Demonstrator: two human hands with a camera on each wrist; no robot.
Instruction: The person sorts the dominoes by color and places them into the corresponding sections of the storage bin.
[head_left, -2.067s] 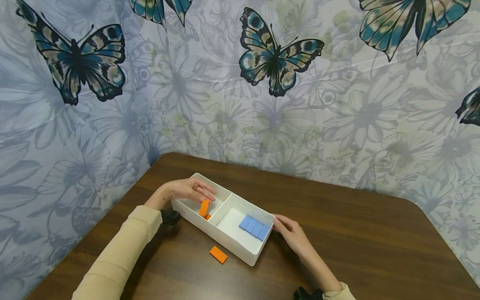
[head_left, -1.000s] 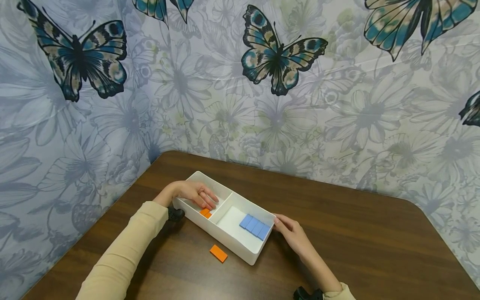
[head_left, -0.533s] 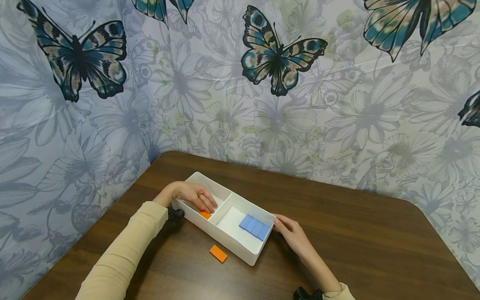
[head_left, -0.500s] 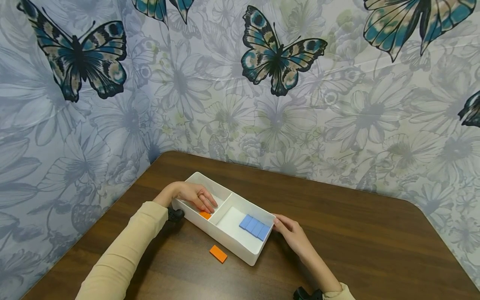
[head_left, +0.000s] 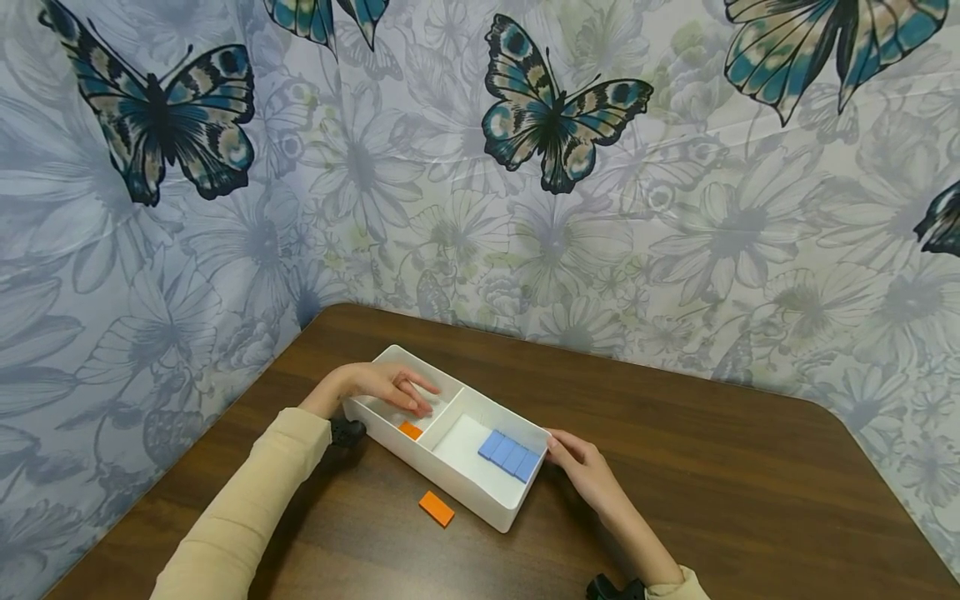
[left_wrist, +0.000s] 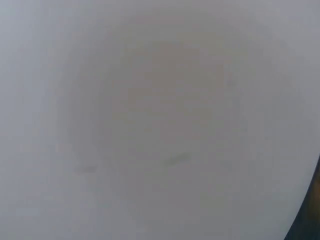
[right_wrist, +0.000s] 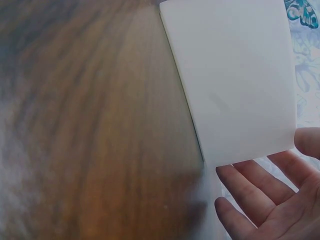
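Note:
A white box (head_left: 459,492) with a divider across it stands at an angle on the table. My left hand (head_left: 386,387) hovers over its left compartment, fingers loosely extended, nothing seen in them. Just below the fingers, orange tiles (head_left: 410,430) lie flat against the compartment's near corner. Four-sided blue tiles (head_left: 508,455), several in a row, lie along the right end of the other compartment. My right hand (head_left: 583,471) grips the box's far right corner. In the right wrist view the thumb (right_wrist: 307,141) is at the rim, the fingers behind the end wall.
One more orange tile (head_left: 437,508) lies on the brown wooden table (head_left: 712,467) in front of the box. Behind the table hangs a butterfly-patterned cloth (head_left: 420,208). A blurred pale surface (left_wrist: 160,120) fills most of the left wrist view.
An upright orange tile at my left fingertips went down into the left compartment. The left hand then pressed lower there and has now lifted a little, fingers spread. The right hand stays put.

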